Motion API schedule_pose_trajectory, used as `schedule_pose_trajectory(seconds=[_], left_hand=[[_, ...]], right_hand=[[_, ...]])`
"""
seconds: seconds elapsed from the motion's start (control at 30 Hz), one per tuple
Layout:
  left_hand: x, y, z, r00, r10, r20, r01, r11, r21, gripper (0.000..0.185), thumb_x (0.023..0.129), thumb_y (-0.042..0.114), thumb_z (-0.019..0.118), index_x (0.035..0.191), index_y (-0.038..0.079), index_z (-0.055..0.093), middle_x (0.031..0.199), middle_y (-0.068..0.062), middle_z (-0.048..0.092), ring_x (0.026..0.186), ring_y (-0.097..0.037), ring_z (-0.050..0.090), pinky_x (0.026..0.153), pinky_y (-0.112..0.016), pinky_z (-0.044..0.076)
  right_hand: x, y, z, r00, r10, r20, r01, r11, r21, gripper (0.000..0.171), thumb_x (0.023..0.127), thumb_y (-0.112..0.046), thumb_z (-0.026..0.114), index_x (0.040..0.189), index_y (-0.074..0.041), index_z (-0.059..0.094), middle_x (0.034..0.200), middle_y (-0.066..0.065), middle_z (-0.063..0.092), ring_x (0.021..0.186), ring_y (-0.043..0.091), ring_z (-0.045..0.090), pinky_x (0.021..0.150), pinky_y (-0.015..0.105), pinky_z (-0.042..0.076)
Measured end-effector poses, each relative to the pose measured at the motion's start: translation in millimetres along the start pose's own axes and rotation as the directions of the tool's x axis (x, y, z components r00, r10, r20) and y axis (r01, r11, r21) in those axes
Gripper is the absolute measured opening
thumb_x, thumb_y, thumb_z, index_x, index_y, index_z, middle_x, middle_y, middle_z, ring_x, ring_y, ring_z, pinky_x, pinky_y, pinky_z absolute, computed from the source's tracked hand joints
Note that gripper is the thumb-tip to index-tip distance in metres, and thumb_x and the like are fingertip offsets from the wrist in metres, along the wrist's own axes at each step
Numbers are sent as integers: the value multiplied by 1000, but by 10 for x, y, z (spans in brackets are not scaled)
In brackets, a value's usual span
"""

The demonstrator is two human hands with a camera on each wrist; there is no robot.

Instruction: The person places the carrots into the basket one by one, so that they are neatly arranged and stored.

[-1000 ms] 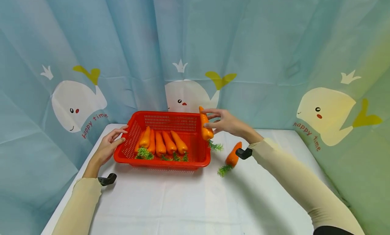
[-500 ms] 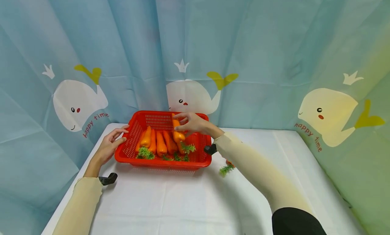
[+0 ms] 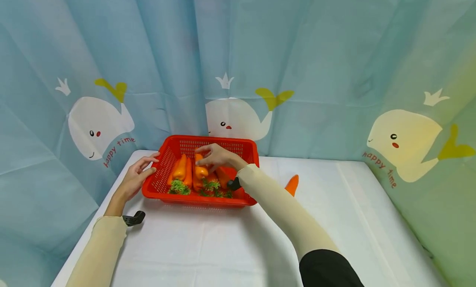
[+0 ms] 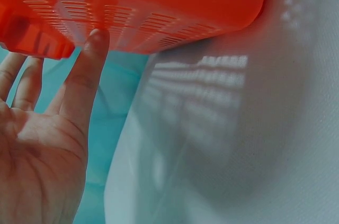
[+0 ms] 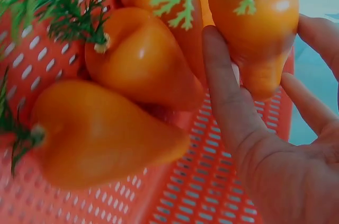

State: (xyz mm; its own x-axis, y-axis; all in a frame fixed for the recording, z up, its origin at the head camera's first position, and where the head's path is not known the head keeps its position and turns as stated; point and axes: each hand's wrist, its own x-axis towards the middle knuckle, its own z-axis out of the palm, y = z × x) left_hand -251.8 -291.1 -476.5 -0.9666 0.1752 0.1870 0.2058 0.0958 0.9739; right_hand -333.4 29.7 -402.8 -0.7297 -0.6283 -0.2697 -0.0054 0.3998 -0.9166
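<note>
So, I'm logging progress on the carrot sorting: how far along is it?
Nearly finished. Done: several carrots already lie in the red basket. In hand: the right hand holds one carrot over them inside the basket, while the left hand touches the basket's left wall. Left: one carrot on the white table, right of the basket.

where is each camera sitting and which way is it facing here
Head: worn on the head, looking forward and down at the red basket on the white table; both sleeved arms, left hand and right hand show.
Left wrist: low beside the basket's outer wall, looking along the tabletop; palm and thumb show.
Right wrist: inside the basket, close on the carrots; fingers hold one carrot.
Shared: head and right wrist views both show that held carrot.
</note>
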Motion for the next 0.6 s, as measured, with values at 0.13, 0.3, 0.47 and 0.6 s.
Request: schedule_pose_trajectory(seconds=[0.13,0.3,0.47,0.6], left_hand=[[1,-11,-8,1000,4,1,-4,1000,-5,32,105,13,58,131,-5,50,166,-12,31,151,-39,23,91,-22,55],[7,-20,-2,1000,5,2,-5,1000,-7,32,105,14,58,130,-5,50,166,-12,31,152,-39,21,92,-21,54],[8,-19,-1,1000,13,-2,-13,1000,1,31,105,13,58,129,-5,50,165,-13,32,152,-39,20,92,-20,54],[3,-24,-8,1000,30,2,-30,1000,3,30,105,11,57,129,-7,50,165,-15,32,153,-39,20,93,-20,53]], right_hand=[[87,25,52,1000,24,17,-24,1000,6,61,94,-11,76,150,-6,51,111,16,68,81,28,64,86,53,59],[141,54,102,998,41,46,-40,999,-10,61,95,-13,75,149,-5,51,115,14,70,84,28,70,85,51,60],[160,70,128,997,48,64,-48,999,1,59,95,-16,75,149,-6,52,113,13,70,80,28,70,85,50,60],[201,99,146,995,52,85,-52,999,-7,57,96,-18,74,148,-7,53,107,14,72,79,27,69,83,47,61]])
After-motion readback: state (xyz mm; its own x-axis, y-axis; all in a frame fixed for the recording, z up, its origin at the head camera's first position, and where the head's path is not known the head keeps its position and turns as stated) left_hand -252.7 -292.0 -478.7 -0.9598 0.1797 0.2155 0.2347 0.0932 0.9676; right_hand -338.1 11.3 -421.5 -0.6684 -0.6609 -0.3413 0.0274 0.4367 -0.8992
